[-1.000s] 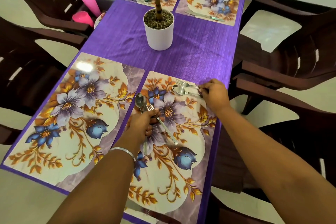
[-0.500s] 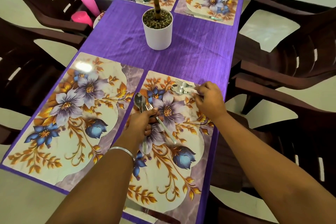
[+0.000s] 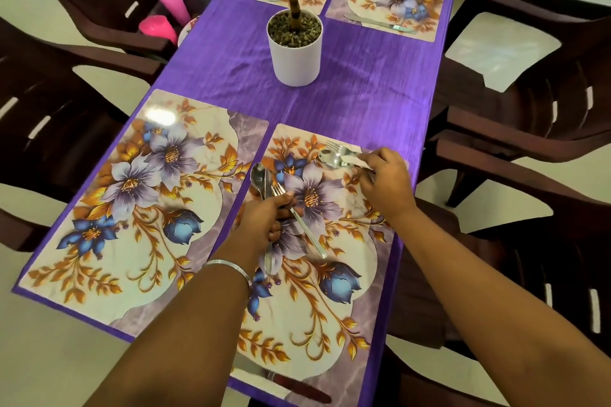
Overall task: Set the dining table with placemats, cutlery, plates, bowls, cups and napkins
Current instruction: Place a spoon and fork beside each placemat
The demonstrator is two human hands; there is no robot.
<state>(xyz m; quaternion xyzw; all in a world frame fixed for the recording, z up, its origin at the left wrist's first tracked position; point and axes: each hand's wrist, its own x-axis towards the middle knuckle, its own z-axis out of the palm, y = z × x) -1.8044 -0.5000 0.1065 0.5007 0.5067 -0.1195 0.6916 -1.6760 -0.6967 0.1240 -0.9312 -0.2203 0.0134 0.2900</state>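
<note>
- Now the left hand (image 3: pixel 264 221) grips a spoon and fork bundle (image 3: pixel 264 185), handles trailing toward the person.
- The right hand (image 3: pixel 385 180) pinches cutlery (image 3: pixel 335 155) at the near-right placemat's (image 3: pixel 337 291) far edge, lying crosswise.
- The near-left placemat (image 3: pixel 139 208) lies bare beside the left hand, which is nearer to it.

This was a home dining area: a narrow table under a shiny purple cloth (image 3: pixel 363 102) carried glossy floral placemats (image 3: pixel 132 208), a small potted plant in a white cylindrical pot (image 3: pixel 295 56) stood mid-table, and dark brown moulded plastic armchairs (image 3: pixel 529 129) lined both sides.
</note>
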